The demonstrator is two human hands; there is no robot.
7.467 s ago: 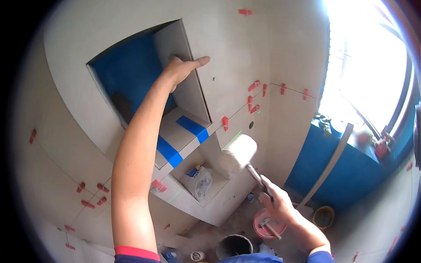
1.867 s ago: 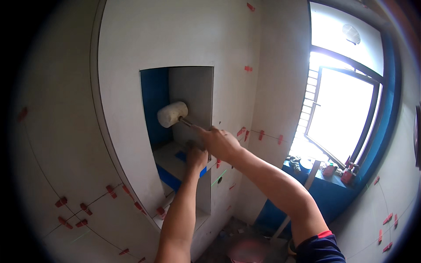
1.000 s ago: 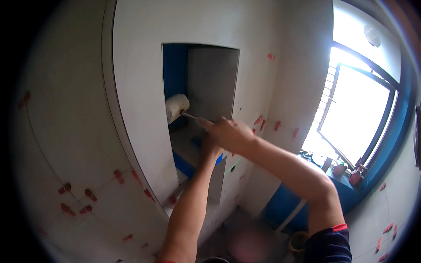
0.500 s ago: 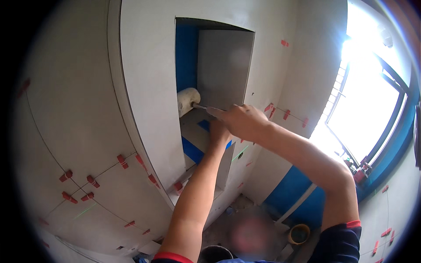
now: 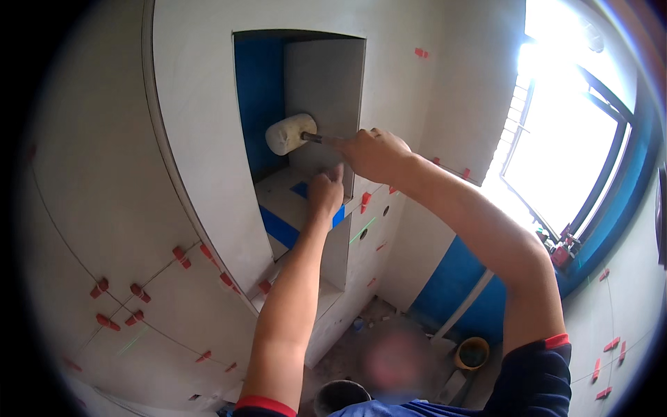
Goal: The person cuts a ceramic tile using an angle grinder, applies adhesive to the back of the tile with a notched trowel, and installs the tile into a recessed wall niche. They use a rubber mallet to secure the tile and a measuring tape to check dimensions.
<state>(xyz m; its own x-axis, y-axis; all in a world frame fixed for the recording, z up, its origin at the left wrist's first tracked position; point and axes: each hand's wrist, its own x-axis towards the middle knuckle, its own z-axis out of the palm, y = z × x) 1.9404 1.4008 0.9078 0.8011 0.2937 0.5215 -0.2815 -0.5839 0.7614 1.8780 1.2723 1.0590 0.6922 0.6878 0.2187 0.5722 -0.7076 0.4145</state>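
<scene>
A white-headed rubber mallet (image 5: 285, 136) is inside the upper wall niche, held by its handle in my right hand (image 5: 375, 153). Below and to the right of the head, my left hand (image 5: 325, 189) has a finger and thumb raised near the niche's grey right panel (image 5: 321, 83); whether they touch it I cannot tell. The niche's back (image 5: 258, 104) is blue. Its grey shelf (image 5: 278, 191) carries blue tape (image 5: 276, 226) around my left wrist. A second niche opening (image 5: 337, 257) lies below, partly hidden by my left arm.
Red levelling clips (image 5: 139, 293) dot the tile joints. At right are a bright open window (image 5: 563, 160) with items on its sill (image 5: 563, 250), and a leaning strip (image 5: 465, 306). On the littered floor stand a yellow bucket (image 5: 472, 351), a dark bucket (image 5: 342, 399) and a blurred pink shape (image 5: 389, 361).
Since half a second ago the mallet head and my right hand have risen, uncovering more of my left hand beneath. The view has also shifted, so the niche sits further left.
</scene>
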